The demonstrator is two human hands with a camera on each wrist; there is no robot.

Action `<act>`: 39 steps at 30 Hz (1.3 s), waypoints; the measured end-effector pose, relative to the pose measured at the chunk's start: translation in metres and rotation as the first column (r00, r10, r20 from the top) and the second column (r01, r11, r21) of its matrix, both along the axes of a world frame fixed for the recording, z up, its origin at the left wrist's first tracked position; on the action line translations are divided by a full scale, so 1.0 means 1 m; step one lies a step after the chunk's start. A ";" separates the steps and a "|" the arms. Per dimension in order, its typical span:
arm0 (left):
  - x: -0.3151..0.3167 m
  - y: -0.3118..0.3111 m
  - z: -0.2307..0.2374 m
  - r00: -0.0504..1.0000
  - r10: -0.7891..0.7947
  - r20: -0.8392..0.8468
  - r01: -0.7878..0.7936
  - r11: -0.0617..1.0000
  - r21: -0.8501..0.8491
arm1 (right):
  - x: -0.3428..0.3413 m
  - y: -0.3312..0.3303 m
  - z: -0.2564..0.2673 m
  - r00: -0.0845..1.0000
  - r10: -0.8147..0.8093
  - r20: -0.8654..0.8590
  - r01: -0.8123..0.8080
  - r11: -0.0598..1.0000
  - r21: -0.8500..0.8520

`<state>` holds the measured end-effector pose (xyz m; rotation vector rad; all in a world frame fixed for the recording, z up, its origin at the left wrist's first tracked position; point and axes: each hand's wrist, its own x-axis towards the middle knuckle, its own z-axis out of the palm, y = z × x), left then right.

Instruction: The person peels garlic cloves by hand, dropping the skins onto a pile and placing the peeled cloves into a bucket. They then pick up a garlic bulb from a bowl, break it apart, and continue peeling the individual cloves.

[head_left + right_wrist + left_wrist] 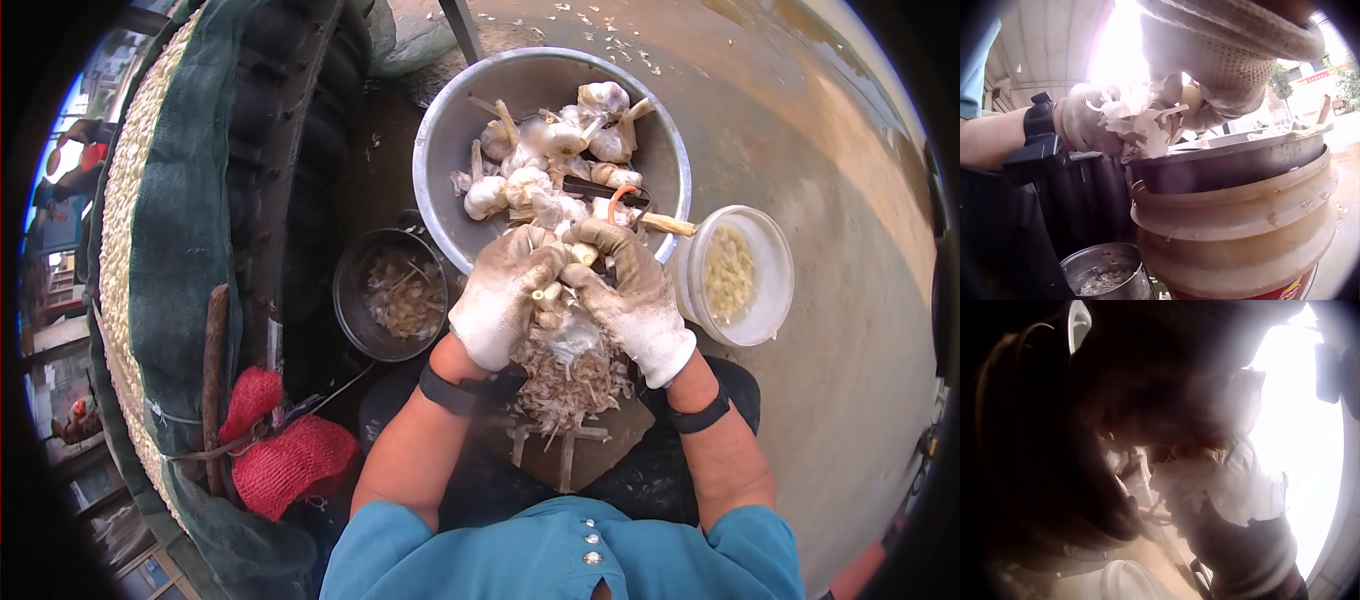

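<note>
Both hands wear dirty white knit gloves and meet over the near rim of a metal basin (pixel 427 150) of garlic bulbs (pixel 603 101). Between the thumb and fingers of my right hand (pixel 632 300) is a pale garlic clove (pixel 584 254); it shows again as a round clove (pixel 1191 99) in the right wrist view. My left hand (pixel 507 296) is curled round garlic pieces (pixel 546 293) with papery skin (pixel 1141 122) hanging from them. Orange-handled scissors (pixel 622 203) lie on the bulbs. The left wrist view is dark; a glove (pixel 1235 531) shows there.
A white tub (pixel 782 280) of peeled cloves stands right of the basin, a metal pot (pixel 345 310) of scraps to its left. Skins (pixel 570 385) are heaped below the hands. Red mesh bags (pixel 295 465) lie at lower left. A ribbed bucket (pixel 1235 219) supports the basin.
</note>
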<state>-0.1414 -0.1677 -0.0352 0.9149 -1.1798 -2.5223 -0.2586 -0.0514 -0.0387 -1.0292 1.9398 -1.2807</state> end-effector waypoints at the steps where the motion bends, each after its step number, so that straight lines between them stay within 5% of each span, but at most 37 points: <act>1: 0.000 0.000 0.000 0.998 0.036 -0.053 -0.034 0.999 0.036 | -0.002 0.001 -0.002 0.987 -0.029 0.155 0.030 1.000 -0.008; 3: 0.006 -0.003 -0.016 0.993 0.035 -0.117 -0.028 0.998 0.062 | -0.004 0.001 0.000 0.894 -0.036 0.446 0.079 0.994 -0.077; 7: 0.011 -0.005 -0.015 0.966 0.124 -0.227 -0.074 0.973 0.217 | -0.007 0.000 0.007 0.779 -0.036 0.626 0.125 0.987 -0.098; 10: 0.008 -0.003 -0.006 0.955 0.168 -0.246 -0.111 0.967 0.229 | -0.007 0.003 -0.007 0.441 0.013 0.897 0.365 0.911 -0.193; 12: 0.006 -0.004 -0.003 0.965 0.160 -0.206 -0.127 0.978 0.165 | -0.012 0.004 -0.015 0.473 -0.006 0.881 0.357 0.915 -0.186; 14: 0.007 -0.006 -0.003 0.974 0.154 -0.164 -0.139 0.985 0.098 | -0.016 0.008 -0.018 0.360 0.005 0.933 0.342 0.930 -0.137; 20: 0.008 -0.002 -0.017 0.968 0.145 -0.207 -0.116 0.983 0.145 | -0.018 0.007 0.004 0.341 -0.198 0.919 0.312 0.946 0.088; 27: 0.007 -0.003 -0.021 0.979 0.113 -0.169 -0.092 0.987 0.128 | -0.020 0.019 0.001 0.460 -0.225 0.859 0.282 0.954 0.099; 32: 0.008 -0.001 -0.008 0.961 0.143 -0.235 -0.099 0.977 0.187 | -0.024 0.025 0.020 0.378 -0.269 0.886 0.386 0.916 0.113; 34: 0.007 -0.002 -0.009 0.980 0.132 -0.152 -0.110 0.983 0.148 | -0.038 0.038 0.032 0.439 -0.319 0.840 0.438 0.892 0.110; 39: 0.014 -0.002 -0.009 0.960 0.104 -0.261 -0.062 0.985 0.162 | -0.087 0.091 0.063 0.575 -0.558 0.598 0.632 0.767 0.108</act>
